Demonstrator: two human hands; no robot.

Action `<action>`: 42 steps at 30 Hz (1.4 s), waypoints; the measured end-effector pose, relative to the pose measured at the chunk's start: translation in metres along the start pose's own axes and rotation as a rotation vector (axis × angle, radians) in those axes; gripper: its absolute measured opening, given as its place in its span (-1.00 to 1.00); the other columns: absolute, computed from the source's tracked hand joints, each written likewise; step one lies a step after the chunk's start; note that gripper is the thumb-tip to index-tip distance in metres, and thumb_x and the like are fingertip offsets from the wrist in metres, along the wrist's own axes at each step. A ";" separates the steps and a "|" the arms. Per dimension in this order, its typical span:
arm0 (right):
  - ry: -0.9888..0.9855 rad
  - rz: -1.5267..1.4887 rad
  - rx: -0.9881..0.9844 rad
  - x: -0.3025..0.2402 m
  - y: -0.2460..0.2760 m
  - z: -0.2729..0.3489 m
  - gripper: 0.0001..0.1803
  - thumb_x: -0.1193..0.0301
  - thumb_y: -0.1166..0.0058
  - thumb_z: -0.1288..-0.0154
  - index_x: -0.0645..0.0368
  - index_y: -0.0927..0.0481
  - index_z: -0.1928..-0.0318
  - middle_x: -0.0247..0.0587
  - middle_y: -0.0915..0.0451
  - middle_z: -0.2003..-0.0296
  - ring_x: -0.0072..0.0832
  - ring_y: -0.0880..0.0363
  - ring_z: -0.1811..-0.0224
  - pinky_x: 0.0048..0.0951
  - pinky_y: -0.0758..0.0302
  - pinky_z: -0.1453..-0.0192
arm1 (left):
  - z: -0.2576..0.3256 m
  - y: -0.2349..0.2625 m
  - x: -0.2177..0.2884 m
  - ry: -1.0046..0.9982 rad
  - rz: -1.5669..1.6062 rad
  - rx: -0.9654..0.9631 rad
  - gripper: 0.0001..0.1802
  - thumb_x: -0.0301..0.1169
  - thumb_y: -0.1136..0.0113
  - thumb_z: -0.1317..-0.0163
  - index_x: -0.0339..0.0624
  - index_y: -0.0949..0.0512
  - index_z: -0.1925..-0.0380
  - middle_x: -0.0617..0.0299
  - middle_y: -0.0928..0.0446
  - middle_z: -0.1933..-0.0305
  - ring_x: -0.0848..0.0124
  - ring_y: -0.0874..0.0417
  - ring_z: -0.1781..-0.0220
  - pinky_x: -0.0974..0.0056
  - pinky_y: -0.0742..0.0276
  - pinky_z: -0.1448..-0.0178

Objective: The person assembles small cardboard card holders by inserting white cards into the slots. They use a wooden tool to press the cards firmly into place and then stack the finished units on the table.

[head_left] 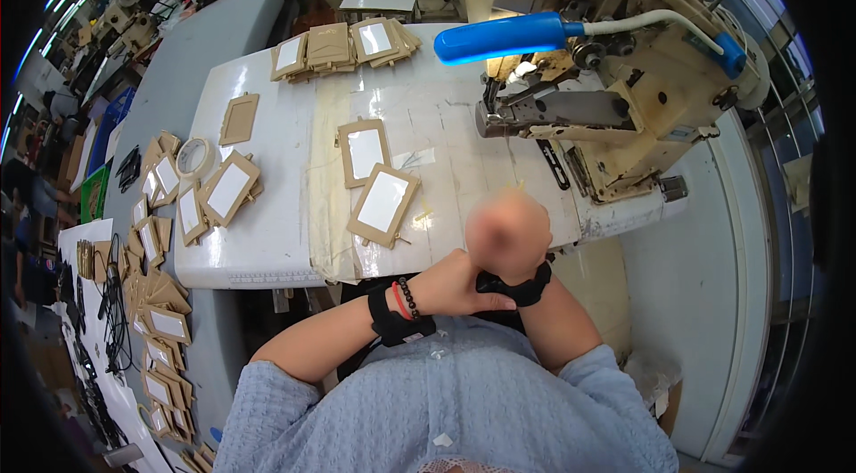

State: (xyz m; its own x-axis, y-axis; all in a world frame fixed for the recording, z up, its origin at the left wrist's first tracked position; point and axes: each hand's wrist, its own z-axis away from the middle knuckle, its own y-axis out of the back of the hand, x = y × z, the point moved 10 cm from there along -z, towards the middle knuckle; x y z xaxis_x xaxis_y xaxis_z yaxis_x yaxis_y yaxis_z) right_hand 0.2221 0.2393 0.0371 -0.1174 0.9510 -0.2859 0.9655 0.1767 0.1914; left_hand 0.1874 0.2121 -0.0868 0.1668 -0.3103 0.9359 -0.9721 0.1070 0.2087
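Observation:
My left hand (455,284) is wrapped round my right wrist, closed on the black wristband (526,287) there, its thumb across the lower side. My right hand (508,237) is raised over the table's front edge; it looks rounded and its fingers are smeared, so I cannot tell whether it is closed. My left wrist wears another black band (390,320), a red band and a beaded bracelet. Just beyond and left of my hands lie two tan flat pieces with white windows, a nearer piece (383,204) and a farther piece (364,154), partly overlapping.
A sewing machine (615,116) with a blue lamp (499,34) stands at the right of the white table (267,250). Stacked tan pieces (330,45) sit at the back. At left are a tape roll (193,158) and more pieces (230,188); a grey side table (214,330) holds further piles.

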 end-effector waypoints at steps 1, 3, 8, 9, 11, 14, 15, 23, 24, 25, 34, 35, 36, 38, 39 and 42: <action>-0.026 -0.016 -0.037 0.000 -0.005 0.001 -0.90 0.60 -0.16 -0.10 0.21 -0.48 0.44 -0.33 -0.40 0.69 -0.58 -0.35 0.74 -0.54 -0.26 0.66 | 0.000 0.005 0.007 -0.080 0.017 0.059 -0.37 -0.08 -0.45 -0.03 -0.37 -0.53 0.06 -0.12 -0.62 0.28 0.08 -0.68 0.20 0.17 -0.57 0.06; -0.266 -0.074 -0.041 0.010 -0.014 0.012 -0.87 0.56 -0.18 -0.16 0.21 -0.48 0.47 -0.36 -0.43 0.67 -0.67 -0.35 0.70 -0.58 -0.26 0.63 | 0.007 0.005 0.006 -0.117 0.054 0.053 -0.39 -0.09 -0.45 -0.02 -0.37 -0.54 0.10 -0.08 -0.60 0.36 0.08 -0.67 0.25 0.16 -0.58 0.12; -0.915 -0.486 0.010 0.055 -0.029 0.055 -0.81 0.50 -0.12 -0.33 0.23 -0.48 0.46 -0.48 -0.46 0.62 -0.82 -0.29 0.62 -0.70 -0.22 0.55 | 0.017 -0.019 -0.022 0.282 -0.010 -0.310 -0.42 -0.16 -0.46 -0.06 -0.38 -0.51 0.08 -0.02 -0.62 0.26 0.16 -0.67 0.17 0.20 -0.58 0.05; -0.964 -0.520 -0.006 0.058 -0.032 0.058 -0.81 0.50 -0.09 -0.34 0.22 -0.48 0.45 -0.47 -0.45 0.62 -0.82 -0.28 0.63 -0.70 -0.21 0.56 | 0.013 -0.017 -0.011 0.226 -0.007 -0.277 -0.43 -0.13 -0.44 -0.07 -0.38 -0.52 0.10 -0.04 -0.63 0.28 0.14 -0.67 0.20 0.20 -0.59 0.08; -1.048 -0.568 -0.077 0.063 -0.040 0.067 -0.85 0.49 -0.11 -0.34 0.24 -0.51 0.41 -0.45 -0.47 0.60 -0.83 -0.33 0.61 -0.72 -0.27 0.53 | 0.021 -0.014 -0.010 0.375 -0.060 -0.364 -0.34 -0.05 -0.39 -0.10 -0.40 -0.49 0.01 -0.12 -0.63 0.15 0.05 -0.68 0.13 0.19 -0.59 0.05; -1.055 -0.375 -0.361 0.072 -0.051 0.076 -0.87 0.47 -0.15 -0.32 0.26 -0.54 0.35 -0.44 -0.51 0.57 -0.82 -0.39 0.58 -0.72 -0.33 0.49 | 0.041 0.022 0.001 0.208 -0.129 -0.099 -0.27 -0.03 -0.36 -0.13 -0.38 -0.42 -0.12 -0.13 -0.61 0.06 0.09 -0.68 0.07 0.20 -0.60 0.01; -1.099 -0.381 -0.434 0.076 -0.051 0.085 -0.86 0.45 -0.19 -0.30 0.27 -0.57 0.29 -0.42 -0.56 0.49 -0.81 -0.43 0.53 -0.73 -0.38 0.43 | 0.050 0.041 0.006 0.264 -0.177 -0.072 -0.28 -0.12 -0.35 -0.16 -0.32 -0.36 -0.22 -0.11 -0.59 0.01 0.16 -0.68 0.04 0.23 -0.59 -0.02; -1.924 -1.149 -0.562 0.042 -0.074 0.151 -0.80 0.37 -0.01 -0.44 0.24 -0.50 0.08 -0.31 -0.54 0.44 -0.81 -0.16 0.75 -0.75 -0.07 0.69 | 0.108 0.183 0.023 0.325 -0.793 0.782 -0.59 -0.34 -0.40 -0.07 -0.35 -0.54 0.14 0.02 -0.55 0.30 0.22 -0.58 0.25 0.23 -0.50 0.16; -1.916 -1.199 -0.520 0.044 -0.072 0.148 -0.80 0.37 -0.01 -0.44 0.24 -0.50 0.08 -0.31 -0.54 0.44 -0.81 -0.15 0.75 -0.74 -0.06 0.70 | 0.100 0.178 0.025 0.308 -0.852 0.768 -0.52 -0.29 -0.43 -0.03 -0.35 -0.52 0.12 0.00 -0.52 0.26 0.17 -0.55 0.21 0.20 -0.49 0.12; -1.907 -1.249 -0.477 0.045 -0.068 0.145 -0.80 0.37 0.00 -0.44 0.25 -0.50 0.08 -0.31 -0.54 0.43 -0.81 -0.14 0.75 -0.73 -0.06 0.71 | 0.091 0.172 0.027 0.290 -0.910 0.753 -0.45 -0.24 -0.46 0.01 -0.36 -0.51 0.10 -0.02 -0.49 0.23 0.12 -0.53 0.16 0.16 -0.48 0.08; -1.701 -0.787 -0.408 0.072 -0.004 0.151 -0.78 0.52 0.06 -0.43 0.33 -0.49 -0.02 -0.37 -0.46 0.42 -0.71 -0.32 0.52 -0.69 -0.33 0.38 | 0.065 0.161 -0.008 0.418 -0.781 0.627 -0.36 -0.24 -0.50 0.09 -0.34 -0.42 0.07 -0.09 -0.50 0.22 -0.02 -0.55 0.16 0.07 -0.48 0.10; -1.681 -0.828 -0.435 0.070 -0.002 0.154 -0.75 0.48 0.12 -0.47 0.33 -0.50 -0.04 -0.33 -0.51 0.39 -0.68 -0.36 0.47 -0.66 -0.37 0.32 | 0.066 0.161 -0.011 0.413 -0.724 0.615 -0.37 -0.26 -0.49 0.07 -0.34 -0.42 0.06 -0.11 -0.53 0.22 -0.03 -0.57 0.16 0.06 -0.50 0.10; -1.630 -0.793 -0.442 0.069 0.000 0.152 -0.75 0.47 0.15 -0.49 0.32 -0.51 -0.03 -0.32 -0.52 0.37 -0.69 -0.38 0.46 -0.66 -0.38 0.32 | 0.069 0.161 -0.015 0.450 -0.615 0.597 -0.40 -0.27 -0.47 0.04 -0.35 -0.42 0.07 -0.13 -0.54 0.21 -0.03 -0.59 0.16 0.09 -0.51 0.10; -1.528 -0.722 -0.454 0.067 0.002 0.144 -0.74 0.45 0.20 -0.52 0.31 -0.53 -0.01 -0.30 -0.55 0.35 -0.69 -0.41 0.44 -0.66 -0.39 0.32 | 0.074 0.159 -0.014 0.522 -0.395 0.561 -0.45 -0.29 -0.44 -0.04 -0.36 -0.41 0.07 -0.18 -0.58 0.20 -0.02 -0.64 0.15 0.14 -0.55 0.11; -1.480 -0.676 -0.514 0.066 0.002 0.141 -0.73 0.43 0.18 -0.51 0.31 -0.53 -0.01 -0.30 -0.56 0.33 -0.69 -0.43 0.41 -0.66 -0.40 0.30 | 0.079 0.157 -0.012 0.575 -0.336 0.542 -0.47 -0.28 -0.41 -0.08 -0.36 -0.41 0.06 -0.16 -0.59 0.20 0.05 -0.66 0.16 0.17 -0.55 0.11; -1.335 -0.562 -0.628 0.069 -0.004 0.129 -0.72 0.38 0.10 -0.49 0.30 -0.54 -0.02 -0.31 -0.58 0.31 -0.70 -0.50 0.34 -0.68 -0.42 0.26 | 0.093 0.145 -0.009 0.651 -0.130 0.496 -0.50 -0.26 -0.35 -0.19 -0.37 -0.41 0.03 -0.06 -0.61 0.18 0.25 -0.66 0.17 0.27 -0.56 0.11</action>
State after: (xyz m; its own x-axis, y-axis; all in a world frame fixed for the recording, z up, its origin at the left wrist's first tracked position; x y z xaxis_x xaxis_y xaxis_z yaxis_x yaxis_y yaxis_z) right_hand 0.2397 0.2719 -0.1043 0.1953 -0.1094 -0.9746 0.5847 0.8108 0.0262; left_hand 0.0296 0.1425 -0.0910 0.1971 0.3336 0.9219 -0.8729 -0.3684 0.3199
